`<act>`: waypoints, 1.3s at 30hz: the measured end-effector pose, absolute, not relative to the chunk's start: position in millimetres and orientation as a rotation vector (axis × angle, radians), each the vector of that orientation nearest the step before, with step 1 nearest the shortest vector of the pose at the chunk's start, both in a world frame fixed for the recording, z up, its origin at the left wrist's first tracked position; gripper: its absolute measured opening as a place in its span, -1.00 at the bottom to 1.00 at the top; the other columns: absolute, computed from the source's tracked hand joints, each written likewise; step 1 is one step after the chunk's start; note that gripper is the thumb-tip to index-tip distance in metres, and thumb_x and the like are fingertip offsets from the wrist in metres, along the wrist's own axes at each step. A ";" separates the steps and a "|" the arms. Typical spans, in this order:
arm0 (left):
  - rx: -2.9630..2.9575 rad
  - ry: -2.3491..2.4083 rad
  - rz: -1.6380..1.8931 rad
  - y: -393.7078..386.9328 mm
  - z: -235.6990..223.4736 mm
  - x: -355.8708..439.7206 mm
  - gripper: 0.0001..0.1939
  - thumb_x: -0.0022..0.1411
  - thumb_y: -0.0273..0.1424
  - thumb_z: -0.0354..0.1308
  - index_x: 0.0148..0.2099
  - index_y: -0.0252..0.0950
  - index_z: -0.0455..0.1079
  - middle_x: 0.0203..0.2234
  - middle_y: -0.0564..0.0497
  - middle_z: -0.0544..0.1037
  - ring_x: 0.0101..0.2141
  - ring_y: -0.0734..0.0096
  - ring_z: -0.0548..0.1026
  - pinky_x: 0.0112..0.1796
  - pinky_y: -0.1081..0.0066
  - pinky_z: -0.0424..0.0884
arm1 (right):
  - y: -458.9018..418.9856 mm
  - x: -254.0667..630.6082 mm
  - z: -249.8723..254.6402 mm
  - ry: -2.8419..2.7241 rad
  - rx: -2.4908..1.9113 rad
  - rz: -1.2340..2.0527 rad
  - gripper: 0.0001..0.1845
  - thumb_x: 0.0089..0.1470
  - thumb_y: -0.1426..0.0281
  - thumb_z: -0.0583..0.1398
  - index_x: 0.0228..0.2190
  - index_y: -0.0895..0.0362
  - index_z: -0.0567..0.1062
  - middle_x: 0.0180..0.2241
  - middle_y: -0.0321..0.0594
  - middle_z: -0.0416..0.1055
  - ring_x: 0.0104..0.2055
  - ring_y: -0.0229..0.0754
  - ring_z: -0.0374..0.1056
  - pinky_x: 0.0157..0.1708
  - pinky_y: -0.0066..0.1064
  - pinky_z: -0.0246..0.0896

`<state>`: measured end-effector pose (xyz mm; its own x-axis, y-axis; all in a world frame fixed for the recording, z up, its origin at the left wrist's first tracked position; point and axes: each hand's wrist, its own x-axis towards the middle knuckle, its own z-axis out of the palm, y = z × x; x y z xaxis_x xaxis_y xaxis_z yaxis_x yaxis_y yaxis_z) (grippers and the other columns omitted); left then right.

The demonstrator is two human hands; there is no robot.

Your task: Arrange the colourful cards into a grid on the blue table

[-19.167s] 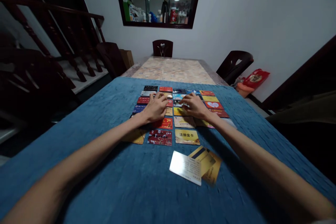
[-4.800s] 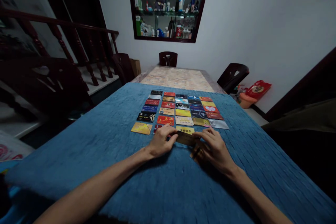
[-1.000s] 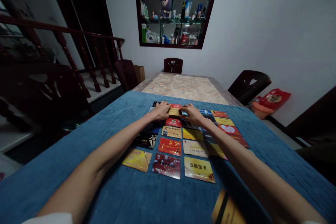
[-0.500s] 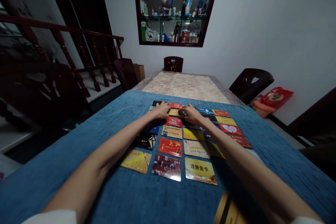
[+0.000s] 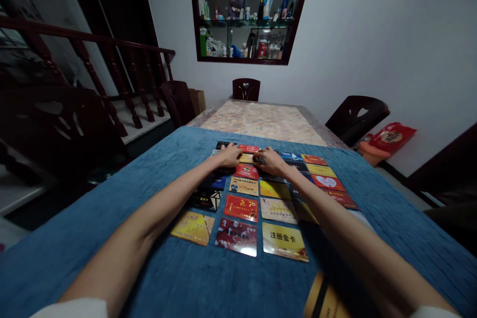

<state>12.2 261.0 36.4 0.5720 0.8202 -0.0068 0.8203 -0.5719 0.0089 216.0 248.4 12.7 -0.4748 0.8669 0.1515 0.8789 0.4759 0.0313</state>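
Both arms reach far across a grid of plastic cards laid on a blue cloth (image 5: 156,179). My left hand (image 5: 228,155) and my right hand (image 5: 269,161) meet near the grid's far rows, fingertips pinching the two ends of a small gold card (image 5: 246,158) that lies just below a red card (image 5: 249,148). Nearer rows show a red card (image 5: 241,207), a yellow card with black characters (image 5: 284,241) and a gold card (image 5: 193,227).
A gold card with a dark stripe (image 5: 325,299) lies loose at the bottom edge. Beyond the cloth the marble tabletop (image 5: 261,121) is bare, with dark chairs (image 5: 357,115) around it. A stair railing (image 5: 93,69) stands left, a wall cabinet (image 5: 248,15) ahead.
Over the last second the hands have stayed at the far rows on the gold card, barely shifting. Earlier they held that card at the near edge and carried it forward.
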 end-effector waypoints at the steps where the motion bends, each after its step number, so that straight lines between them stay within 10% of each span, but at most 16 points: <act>1: 2.776 1.448 -0.002 261.1 36.3 12.1 -0.70 0.18 -0.45 0.06 -0.03 -0.28 0.43 0.04 -0.21 0.42 0.12 -0.02 0.26 0.06 -0.13 0.27 | 247.1 215.5 13.4 -2.597 -1.551 -0.163 -0.71 0.20 0.30 0.20 -0.08 0.12 0.57 0.00 -0.01 0.47 0.00 0.05 0.29 -0.03 -0.26 0.12; 39: 2.872 1.425 -0.013 240.5 35.9 9.6 -0.69 0.21 -0.48 0.03 0.00 -0.31 0.36 0.04 -0.25 0.39 0.09 -0.05 0.24 -0.01 -0.06 0.23 | 234.8 208.1 19.4 -2.591 -1.657 -0.181 -0.66 0.23 0.33 0.15 0.00 0.14 0.51 0.03 -0.01 0.44 0.04 0.07 0.27 -0.05 -0.28 0.19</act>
